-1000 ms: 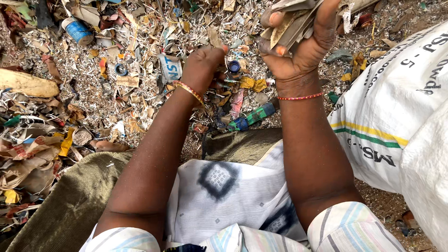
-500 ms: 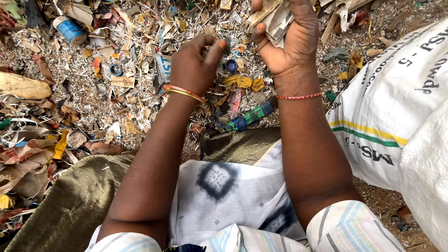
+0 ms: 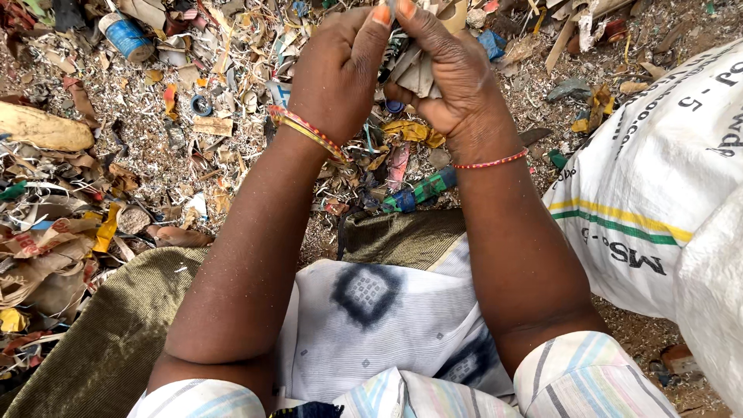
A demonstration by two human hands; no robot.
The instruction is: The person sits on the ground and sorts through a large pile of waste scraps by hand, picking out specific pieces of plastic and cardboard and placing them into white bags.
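My right hand [image 3: 453, 73] is raised at the top middle and grips a bunch of flat grey-brown scraps [image 3: 418, 70]. A thin red bracelet circles its wrist. My left hand [image 3: 337, 66] is right beside it, fingers curled, thumb and fingertips pinching at the same bunch near its top. Yellow and red bangles sit on that wrist. Below both hands the ground is covered with a heap of mixed litter [image 3: 178, 139]: paper bits, wrappers, cardboard shreds.
A large white woven sack [image 3: 658, 193] stands at the right. A blue tin [image 3: 128, 36] lies at the upper left. A blue-green tube [image 3: 422, 190] lies in front of my lap, which is covered by olive cloth [image 3: 101, 340] and a white patterned cloth [image 3: 371, 325].
My left hand has lifted off the litter heap and come up to meet my right hand at the bunch of scraps. The right hand stayed raised, turning slightly.
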